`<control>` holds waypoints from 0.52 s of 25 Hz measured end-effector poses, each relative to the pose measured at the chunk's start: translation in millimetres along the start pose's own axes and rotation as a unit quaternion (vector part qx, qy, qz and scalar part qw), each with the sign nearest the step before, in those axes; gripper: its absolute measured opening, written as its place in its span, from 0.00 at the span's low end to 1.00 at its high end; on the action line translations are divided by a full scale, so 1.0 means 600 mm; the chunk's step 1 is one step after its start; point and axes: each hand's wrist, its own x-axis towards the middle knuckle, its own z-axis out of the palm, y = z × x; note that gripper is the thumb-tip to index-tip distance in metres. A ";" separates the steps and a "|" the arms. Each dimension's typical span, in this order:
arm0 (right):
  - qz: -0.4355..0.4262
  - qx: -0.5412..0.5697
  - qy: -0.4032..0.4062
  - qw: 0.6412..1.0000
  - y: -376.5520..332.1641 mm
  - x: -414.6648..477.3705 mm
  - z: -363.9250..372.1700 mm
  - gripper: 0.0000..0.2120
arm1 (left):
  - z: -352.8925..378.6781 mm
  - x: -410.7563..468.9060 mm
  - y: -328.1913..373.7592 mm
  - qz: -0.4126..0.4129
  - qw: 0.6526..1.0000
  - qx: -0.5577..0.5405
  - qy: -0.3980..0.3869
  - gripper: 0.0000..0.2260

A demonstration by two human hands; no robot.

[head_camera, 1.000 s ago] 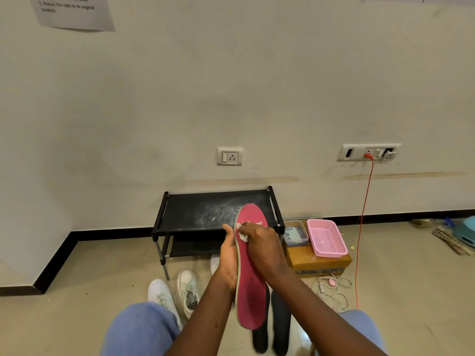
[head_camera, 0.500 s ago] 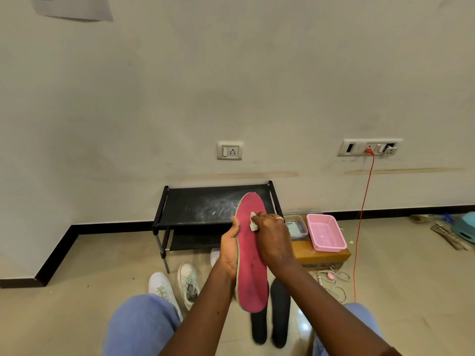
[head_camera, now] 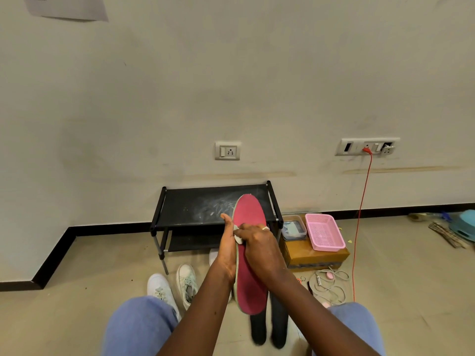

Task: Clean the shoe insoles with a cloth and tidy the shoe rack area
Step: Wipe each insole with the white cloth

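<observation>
Insole (head_camera: pixel 250 283), pink, fuzzy, long oval, held upright before dusty black shoe rack (head_camera: pixel 205 209). Gripped along edge by left hand (head_camera: pixel 227 249), thumb up. Right hand (head_camera: pixel 259 246) fingers curled, pressing crumpled white cloth (head_camera: pixel 237 237) against it. White sneakers (head_camera: pixel 172 286) and perforated pink basket (head_camera: pixel 323 232) nearby.

paper sheet (head_camera: pixel 67 7) on wall (head_camera: pixel 231 73), txt unreadable

The cloth (head_camera: pixel 237 237) is almost all hidden under the right hand (head_camera: pixel 259 249); only a small white piece shows. The fingers of the left hand (head_camera: pixel 227 249) are behind the insole (head_camera: pixel 250 253). At 11 o'clock the paper (head_camera: pixel 66 7) is cut by the top edge, its print too small to read. At 3 o'clock a blue object (head_camera: pixel 464 223) is cut by the right edge, so I cannot name it
</observation>
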 end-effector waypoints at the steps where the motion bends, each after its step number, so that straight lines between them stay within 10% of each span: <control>1: 0.026 0.011 -0.018 0.999 -0.007 0.000 -0.004 0.17 | -0.001 0.001 -0.002 0.001 1.000 -0.002 0.000 0.34; 13: 0.003 -0.154 0.003 0.988 0.031 0.021 0.009 0.11 | -0.005 -0.005 0.013 0.026 0.999 -0.031 -0.002 0.29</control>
